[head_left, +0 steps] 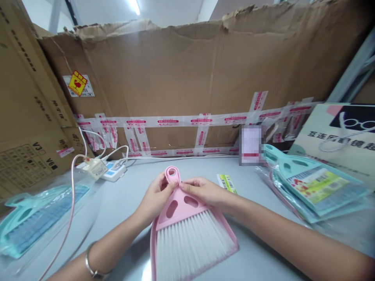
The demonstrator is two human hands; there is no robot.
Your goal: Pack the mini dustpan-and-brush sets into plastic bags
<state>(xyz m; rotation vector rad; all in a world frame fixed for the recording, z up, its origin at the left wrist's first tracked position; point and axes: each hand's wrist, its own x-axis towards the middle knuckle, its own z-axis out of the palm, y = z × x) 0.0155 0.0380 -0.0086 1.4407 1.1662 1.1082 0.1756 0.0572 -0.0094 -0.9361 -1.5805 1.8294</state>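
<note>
A pink hand brush with white bristles lies nested against a pink dustpan, bristles toward me and handle pointing away. My left hand is closed round the left side of the paired handles, its thumb on top. From the right, my right hand pinches the same handle area, thumb and fingers near the neck; its fingertips partly hide the handle. Just beyond my right wrist, a small yellow-green label card lies on the grey table.
Wrapped turquoise brush-and-dustpan sets lie at the right and left. A power strip with a charger and white cables sits at the back left. A taped cardboard wall closes the back; a printed box leans at right.
</note>
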